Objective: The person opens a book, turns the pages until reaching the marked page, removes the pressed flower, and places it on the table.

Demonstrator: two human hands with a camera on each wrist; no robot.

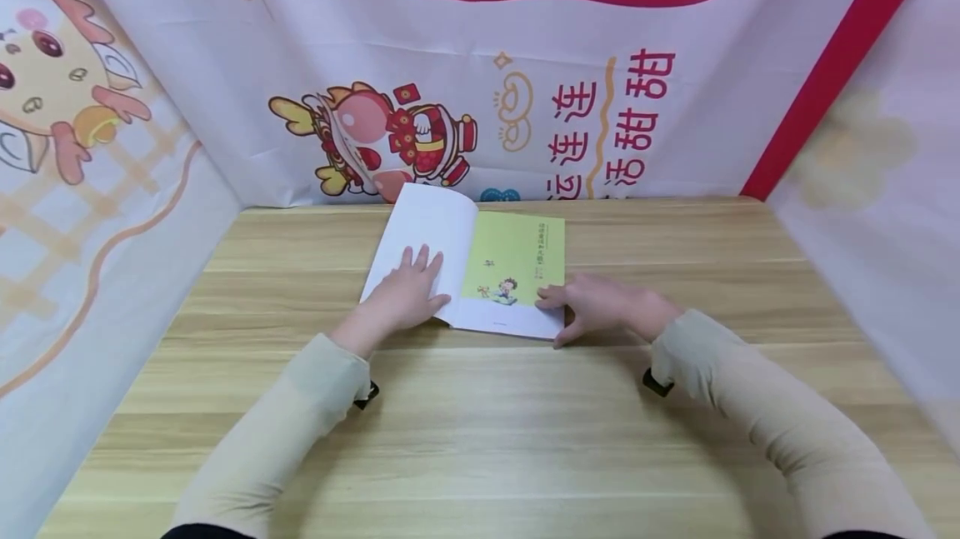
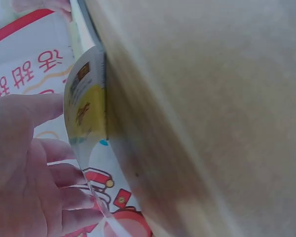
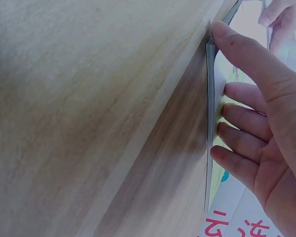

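Note:
An open book lies on the wooden table, with a green and white page on the right that bears a small cartoon child and a column of characters. Its left leaf is white and curves up towards the spine. My left hand rests on that leaf with fingers spread; in the left wrist view the leaf's other side shows a yellow patch. At the book's lower right corner, my right hand touches the page with its fingertips. Its thumb lies at the book's edge in the right wrist view.
The wood-grain table extends around the book. Behind it hangs a white and red printed cloth with cartoon figures and red characters. More printed cloth stands at the left side, and a pale one at the right.

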